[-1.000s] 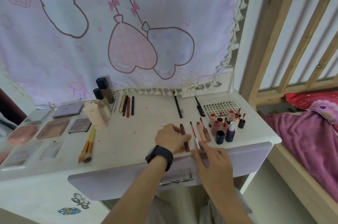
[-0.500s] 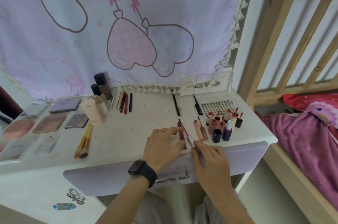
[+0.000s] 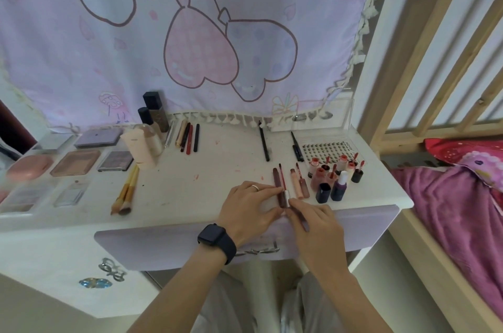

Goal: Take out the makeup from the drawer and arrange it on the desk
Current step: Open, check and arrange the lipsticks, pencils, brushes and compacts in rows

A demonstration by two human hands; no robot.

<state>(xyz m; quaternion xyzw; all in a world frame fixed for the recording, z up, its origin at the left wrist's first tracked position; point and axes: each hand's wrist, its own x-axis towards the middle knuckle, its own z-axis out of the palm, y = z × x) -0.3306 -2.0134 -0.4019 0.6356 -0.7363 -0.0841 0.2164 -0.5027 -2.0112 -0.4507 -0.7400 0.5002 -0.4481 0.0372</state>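
A: Biggest first?
B: Widest, the white tabletop (image 3: 223, 177), smeared with red marks, spread with makeup (image 3: 187, 138) from end to end. Under its front edge, a lilac drawer front (image 3: 163, 243) with a metal bow handle (image 3: 258, 251); contents out of sight.
A: And laid out on top?
B: At far left, flat square palettes (image 3: 74, 163) in tan and mauve, the outermost blurred and cut off by the frame. Next along, a peach squeeze tube (image 3: 138, 150) standing before two dark-capped bottles (image 3: 155, 115). Just in front, two yellow-handled brushes (image 3: 126, 191) side by side. At back right, a clear lash tray (image 3: 324, 147) holding rows of tiny dark lashes. Near it, a cluster of small pink and red gloss bottles (image 3: 333, 172), red-tipped wands (image 3: 362, 164) sticking up among them.
A: Hands?
B: Close together at the front edge. Left hand (image 3: 250, 207), black watch (image 3: 215, 236) on the wrist, gripping a dark brown gloss tube (image 3: 278, 183) laid flat, fingertip on one side, thumb at its near end. Right hand (image 3: 318, 224) pinching the silver cap (image 3: 285, 194) of a slim red wand (image 3: 281, 177) just beside that tube. Tube's near end hidden behind fingers.
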